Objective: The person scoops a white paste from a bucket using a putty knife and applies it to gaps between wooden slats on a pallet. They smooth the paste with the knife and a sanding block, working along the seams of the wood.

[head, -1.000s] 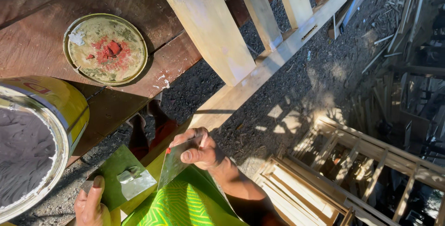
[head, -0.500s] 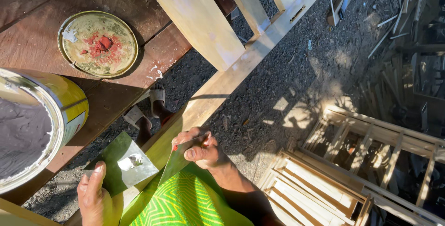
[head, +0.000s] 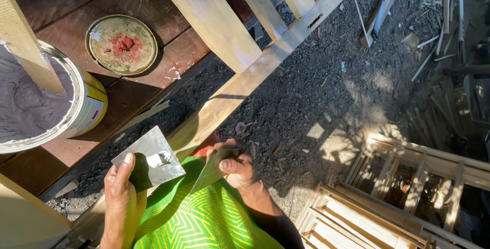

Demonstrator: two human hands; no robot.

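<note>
Boards and gravel under your work

Your dark wooden platform carries a paste-filled can and a round lid; beside it, the gravel ground holds wood scraps and stacked slatted frames.

The left hand rises from the lower edge, forearm upright, thumb on top and fingers curled underneath in a pinch. The right hand sits just to its right and slightly higher, closed in a loose fist with the thumb pressed across the front, knuckles turned away. Its forearm runs down and right, half in shadow. The two hands are near but apart.
</note>
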